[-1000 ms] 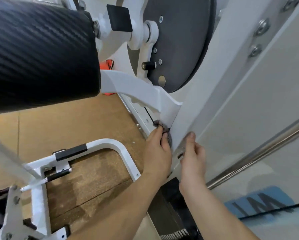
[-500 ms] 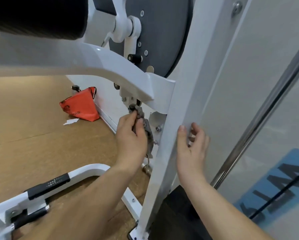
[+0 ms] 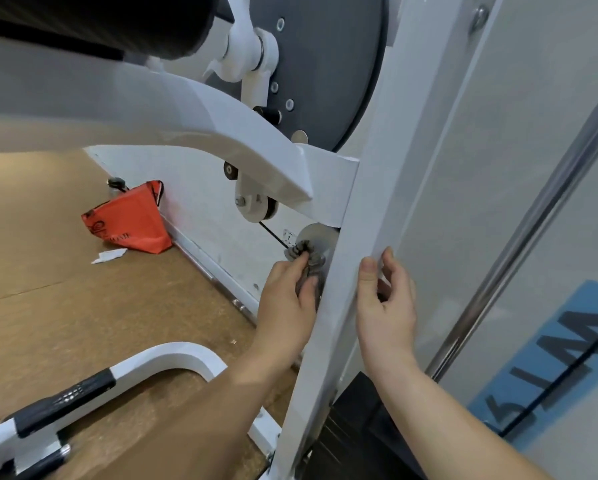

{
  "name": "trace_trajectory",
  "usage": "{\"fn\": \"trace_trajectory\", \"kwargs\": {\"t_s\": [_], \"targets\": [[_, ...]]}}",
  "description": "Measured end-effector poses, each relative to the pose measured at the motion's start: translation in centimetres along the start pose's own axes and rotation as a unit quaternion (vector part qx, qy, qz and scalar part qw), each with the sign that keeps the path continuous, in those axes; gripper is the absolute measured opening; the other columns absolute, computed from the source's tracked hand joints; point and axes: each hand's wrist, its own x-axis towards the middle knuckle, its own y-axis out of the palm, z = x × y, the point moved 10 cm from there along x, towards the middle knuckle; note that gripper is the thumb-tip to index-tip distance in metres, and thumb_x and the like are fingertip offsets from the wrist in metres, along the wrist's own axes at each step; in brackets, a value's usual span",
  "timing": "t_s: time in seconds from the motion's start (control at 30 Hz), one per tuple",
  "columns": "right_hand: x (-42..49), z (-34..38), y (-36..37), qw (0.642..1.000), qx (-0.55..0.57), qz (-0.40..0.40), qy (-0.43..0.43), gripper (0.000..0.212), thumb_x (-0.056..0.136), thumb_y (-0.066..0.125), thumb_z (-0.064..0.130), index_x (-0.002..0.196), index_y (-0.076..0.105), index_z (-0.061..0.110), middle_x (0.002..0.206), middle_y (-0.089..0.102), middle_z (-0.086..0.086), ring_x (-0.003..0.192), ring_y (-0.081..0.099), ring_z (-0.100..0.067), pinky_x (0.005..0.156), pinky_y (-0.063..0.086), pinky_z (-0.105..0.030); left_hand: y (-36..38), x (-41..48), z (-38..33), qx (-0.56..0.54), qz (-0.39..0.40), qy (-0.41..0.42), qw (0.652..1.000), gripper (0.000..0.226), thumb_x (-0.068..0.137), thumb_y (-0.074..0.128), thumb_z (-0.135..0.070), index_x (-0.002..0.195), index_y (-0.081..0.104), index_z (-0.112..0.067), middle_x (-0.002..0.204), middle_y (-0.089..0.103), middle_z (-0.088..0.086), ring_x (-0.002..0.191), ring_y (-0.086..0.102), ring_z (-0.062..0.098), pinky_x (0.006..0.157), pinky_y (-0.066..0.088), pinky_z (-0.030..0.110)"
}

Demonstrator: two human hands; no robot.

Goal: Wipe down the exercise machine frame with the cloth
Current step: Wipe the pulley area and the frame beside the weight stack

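Since 0.5 s ago left hand (image 3: 287,306) moved the cloth (image 3: 306,258) it grips down onto the disc (image 3: 320,235) at frame post's (image 3: 363,220) left edge; right hand (image 3: 385,306) grips its right edge; wiping under way, most surfaces likely pending.

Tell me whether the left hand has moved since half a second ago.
Yes: the left hand with the cloth has dropped from under the curved arm, down beside the upright post.

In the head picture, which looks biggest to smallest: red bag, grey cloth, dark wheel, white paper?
1. dark wheel
2. red bag
3. grey cloth and white paper: about alike; the cloth is nearer and partly hidden by the left hand, so no ranking.
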Motion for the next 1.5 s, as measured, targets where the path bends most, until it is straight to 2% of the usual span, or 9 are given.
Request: {"fn": "trace_trajectory", "kwargs": {"t_s": [0.13,0.33,0.5,0.63,0.8,0.9,1.0,1.17,1.5], "targets": [[-0.1,0.1,0.0,1.000,0.008,0.005,-0.002,0.066,0.090,0.053,0.071,0.148,0.047,0.040,0.129,0.042,0.042,0.125,0.053,0.002,0.109,0.044,-0.031,-0.8,2.6,-4.5,0.001,-0.033,0.102,0.994,0.036,0.098,0.056,-0.007,0.128,0.067,-0.023,0.118,0.068,-0.013,0.107,0.061,0.006,0.091,0.051,0.024],[0.2,0.0,0.0,1.000,0.004,0.005,-0.012,0.069,0.088,0.052,0.074,0.148,0.047,0.040,0.125,0.040,0.047,0.127,0.053,0.000,0.110,0.045,-0.035,-0.6,0.2,-1.1,-0.088,-0.029,-0.021,0.996,0.042,0.095,0.070,-0.020,0.133,0.057,-0.035,0.112,0.063,-0.035,0.110,0.060,-0.011,0.096,0.052,0.024],[0.4,-0.3,-0.1,1.000,0.014,0.002,-0.015,0.064,0.087,0.055,0.073,0.144,0.051,0.043,0.128,0.046,0.039,0.124,0.055,-0.001,0.108,0.046,-0.036,-0.8,1.8,-1.0,-0.083,-0.072,-0.005,0.994,0.074,0.092,0.073,-0.016,0.153,0.036,-0.035,0.140,0.053,-0.017,0.127,0.055,0.004,0.105,0.047,0.027],[0.6,-0.3,-0.2,1.000,0.012,-0.001,-0.025,0.064,0.087,0.056,0.071,0.144,0.050,0.042,0.127,0.046,0.039,0.125,0.056,-0.002,0.106,0.046,-0.032,2.5,1.0,-1.7,0.083,-0.012,0.140,0.987,0.059,0.103,0.054,-0.007,0.159,0.036,-0.016,0.166,0.032,0.001,0.152,0.031,0.020,0.123,0.029,0.034],[0.4,-0.2,-0.1,1.000,0.016,0.001,-0.025,0.061,0.089,0.056,0.069,0.143,0.051,0.042,0.127,0.045,0.040,0.126,0.055,-0.002,0.107,0.045,-0.032,3.1,0.2,0.4,0.111,0.058,0.158,0.980,0.059,0.105,0.051,-0.007,0.160,0.032,-0.017,0.169,0.022,0.000,0.157,0.017,0.013,0.124,0.015,0.019],[0.4,0.1,-0.3,0.999,0.025,0.006,-0.020,0.057,0.087,0.058,0.069,0.139,0.052,0.046,0.126,0.046,0.040,0.123,0.056,-0.001,0.106,0.046,-0.031,2.3,-0.1,0.2,0.050,0.049,0.090,0.993,0.058,0.107,0.050,-0.013,0.159,0.029,-0.027,0.166,0.023,-0.011,0.152,0.020,-0.002,0.124,0.021,0.019],[0.5,0.2,-0.4,0.999,0.025,0.006,-0.022,0.050,0.086,0.059,0.069,0.132,0.051,0.051,0.126,0.049,0.036,0.121,0.058,-0.001,0.104,0.047,-0.030,0.6,0.3,0.6,-0.071,-0.016,-0.005,0.997,0.046,0.105,0.057,-0.019,0.150,0.051,-0.026,0.153,0.049,-0.013,0.141,0.042,-0.006,0.118,0.037,0.025],[0.4,-0.1,-0.3,1.000,0.011,0.003,-0.026,0.063,0.087,0.055,0.070,0.143,0.051,0.041,0.128,0.047,0.037,0.121,0.056,-0.001,0.100,0.043,-0.027,1.2,0.6,-0.6,-0.152,-0.070,-0.107,0.980,0.037,0.100,0.063,-0.038,0.136,0.066,-0.029,0.150,0.053,-0.012,0.139,0.038,-0.013,0.117,0.030,0.014],[0.7,-0.5,-0.3,1.000,0.016,0.000,-0.025,0.067,0.086,0.055,0.068,0.144,0.053,0.035,0.125,0.045,0.043,0.120,0.058,-0.002,0.096,0.042,-0.022,2.1,-1.0,0.5,-0.123,-0.028,-0.055,0.990,0.046,0.107,0.051,-0.015,0.146,0.042,-0.039,0.154,0.042,-0.021,0.143,0.030,-0.014,0.121,0.026,0.019]]}}
